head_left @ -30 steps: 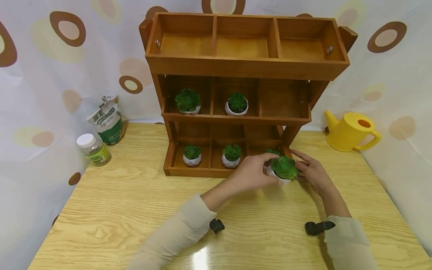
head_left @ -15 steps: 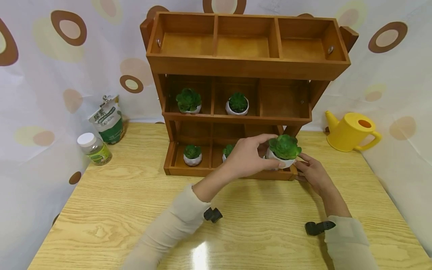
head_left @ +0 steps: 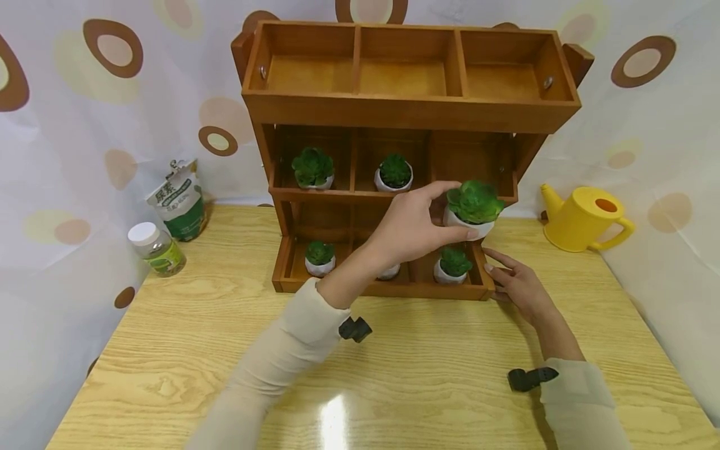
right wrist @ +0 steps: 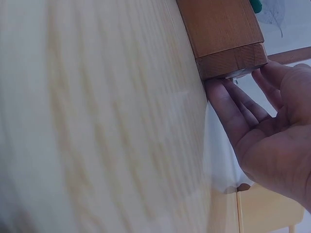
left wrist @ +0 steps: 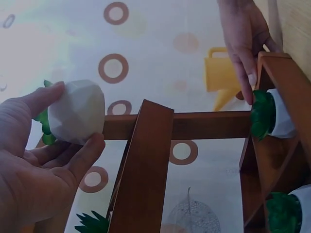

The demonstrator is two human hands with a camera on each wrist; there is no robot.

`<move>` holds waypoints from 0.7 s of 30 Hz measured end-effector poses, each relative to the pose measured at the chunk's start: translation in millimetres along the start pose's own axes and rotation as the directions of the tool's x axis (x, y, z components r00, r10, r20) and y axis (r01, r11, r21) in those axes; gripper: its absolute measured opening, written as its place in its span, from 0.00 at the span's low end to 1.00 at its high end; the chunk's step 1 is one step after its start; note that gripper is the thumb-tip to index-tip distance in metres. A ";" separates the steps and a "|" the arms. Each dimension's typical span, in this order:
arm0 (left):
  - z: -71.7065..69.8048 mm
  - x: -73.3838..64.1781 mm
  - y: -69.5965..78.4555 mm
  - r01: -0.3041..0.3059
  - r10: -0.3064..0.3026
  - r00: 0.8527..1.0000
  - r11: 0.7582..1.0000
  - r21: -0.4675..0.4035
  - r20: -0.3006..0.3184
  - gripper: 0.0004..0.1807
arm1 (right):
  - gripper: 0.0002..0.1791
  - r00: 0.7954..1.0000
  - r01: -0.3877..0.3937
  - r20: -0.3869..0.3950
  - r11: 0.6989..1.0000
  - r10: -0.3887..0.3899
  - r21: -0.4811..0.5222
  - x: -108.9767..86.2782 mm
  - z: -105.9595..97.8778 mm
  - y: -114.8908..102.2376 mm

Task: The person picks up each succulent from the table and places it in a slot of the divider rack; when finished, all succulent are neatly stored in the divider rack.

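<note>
In the head view my left hand (head_left: 407, 228) pinches a potted succulent (head_left: 474, 203), lifted in front of the shelf's right side, just below the middle tier. Up close in the left wrist view, thumb and fingers span its white faceted pot (left wrist: 77, 112). Touching the right end of the wooden shelf's bottom tier (head_left: 343, 289) is my right hand (head_left: 522, 289), its fingers extended against the end panel. Below the held plant, another potted succulent (head_left: 452, 265) sits in the bottom right compartment. My left forearm partly hides the bottom middle plant.
The middle tier bears a succulent on the left (head_left: 313, 169) and one in the centre (head_left: 394, 173). A yellow watering can (head_left: 585, 219) stands at the right. At the left are a white-capped jar (head_left: 157, 250) and a clipped pouch (head_left: 180, 203).
My left hand has raised the potted succulent from near the bottom tier's front to just below the middle tier, uncovering the bottom right plant. The right hand stays at the shelf's end.
</note>
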State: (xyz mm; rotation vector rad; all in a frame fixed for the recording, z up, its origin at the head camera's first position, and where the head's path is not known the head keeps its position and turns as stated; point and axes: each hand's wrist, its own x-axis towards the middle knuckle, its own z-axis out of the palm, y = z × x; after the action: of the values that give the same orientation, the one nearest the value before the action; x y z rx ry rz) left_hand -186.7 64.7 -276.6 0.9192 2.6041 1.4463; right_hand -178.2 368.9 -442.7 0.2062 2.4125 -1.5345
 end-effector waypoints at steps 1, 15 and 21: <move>-1.5 1.9 0.6 -0.002 0.002 1.000 1.000 -0.001 -0.001 0.42 | 0.35 1.000 0.000 0.002 1.000 0.000 0.003 0.0 -0.1 0.0; -7.4 27.1 3.4 0.068 -0.068 0.998 0.997 0.036 -0.016 0.42 | 0.34 1.000 -0.010 0.011 1.000 0.010 0.003 -1.0 0.1 -0.6; -3.1 40.0 7.6 0.056 -0.055 0.998 0.998 0.029 -0.040 0.40 | 0.34 1.000 -0.003 0.010 1.000 0.003 0.001 -1.7 0.0 -2.6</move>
State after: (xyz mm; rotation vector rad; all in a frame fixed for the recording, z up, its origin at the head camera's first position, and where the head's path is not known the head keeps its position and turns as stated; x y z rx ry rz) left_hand -217.0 85.4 -258.8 0.8223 2.6639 1.4296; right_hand -177.2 367.8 -440.0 0.2018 2.4025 -1.5325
